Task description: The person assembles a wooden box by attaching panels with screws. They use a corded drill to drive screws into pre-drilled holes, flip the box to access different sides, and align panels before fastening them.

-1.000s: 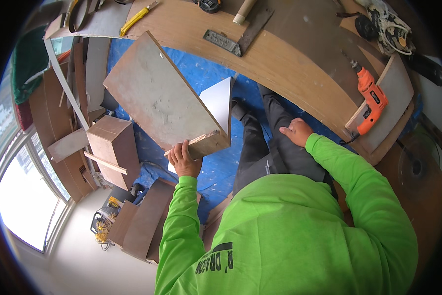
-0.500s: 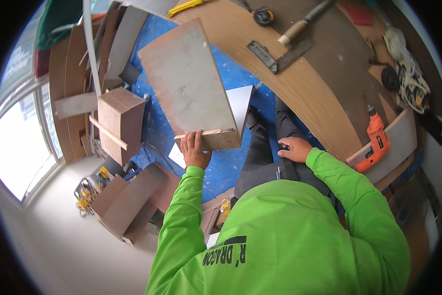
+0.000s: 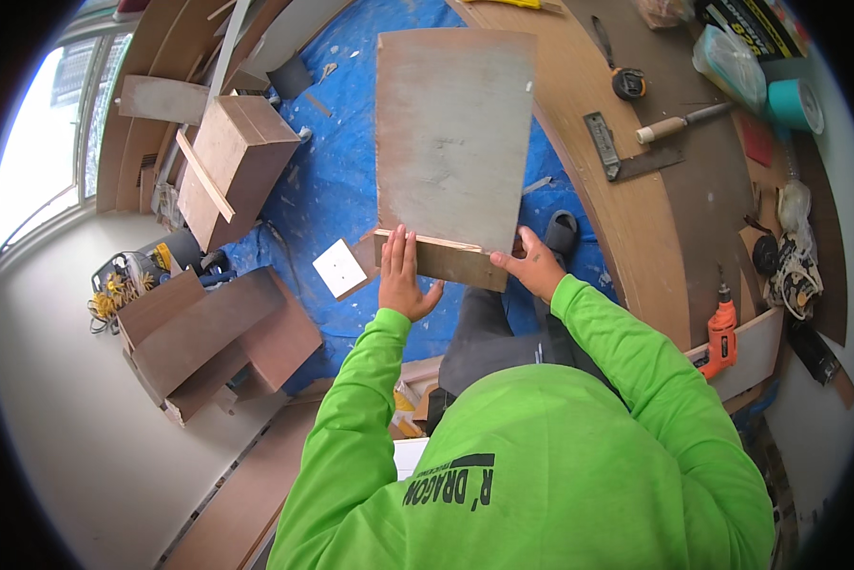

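The panel (image 3: 453, 142) is touched by the loosely spread left hand (image 3: 407, 285); its corner is clasped by the right hand (image 3: 538, 270).

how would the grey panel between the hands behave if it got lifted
The grey panel would probably stay stiff, since its broad face shows no sag. It may feel heavier at the near end, where a narrow wooden board runs across it. That board's pale upper edge looks raw and rough, so it is probably not very slippery.

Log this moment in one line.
left hand: touching board, near end | right hand: at board's near right corner | rest: square, tape measure on bench
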{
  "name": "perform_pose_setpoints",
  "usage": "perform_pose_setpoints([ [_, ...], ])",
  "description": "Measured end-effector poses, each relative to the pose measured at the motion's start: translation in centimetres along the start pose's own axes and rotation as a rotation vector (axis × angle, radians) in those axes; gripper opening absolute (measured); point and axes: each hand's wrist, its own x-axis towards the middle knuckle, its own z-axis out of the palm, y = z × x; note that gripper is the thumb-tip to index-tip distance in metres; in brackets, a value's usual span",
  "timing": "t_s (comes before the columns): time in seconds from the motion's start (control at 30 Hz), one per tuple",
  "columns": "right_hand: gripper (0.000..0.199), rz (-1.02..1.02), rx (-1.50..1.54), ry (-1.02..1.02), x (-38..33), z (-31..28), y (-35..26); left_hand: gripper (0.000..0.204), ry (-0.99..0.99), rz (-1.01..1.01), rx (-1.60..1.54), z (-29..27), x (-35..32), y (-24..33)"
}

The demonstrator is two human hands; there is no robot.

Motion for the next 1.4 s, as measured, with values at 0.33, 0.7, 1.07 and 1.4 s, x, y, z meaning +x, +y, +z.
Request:
perform_pose_setpoints([
  [0.33,0.071,0.094,0.156,0.09,-0.4,3.0,1.2,0.09,-0.225,-0.474,-0.921,-0.1,-1.8,-14.6],
  [0.7,0.075,0.41,0.013,0.196,-2.9,7.7,-0.2,0.09,-0.221,-0.359,-1.227,5.2,-5.8,-17.5],
  [1.07,0.061,0.553,-0.163,0.234,-2.5,7.2,-0.3,0.068,0.301,-0.495,-1.173,6.5,-8.4,-15.0],
  [1.4,0.055,0.532,-0.119,0.231,-2.6,7.3,-0.5,0.079,0.322,-0.451,-1.36,7.5,-9.2,-14.9],
])
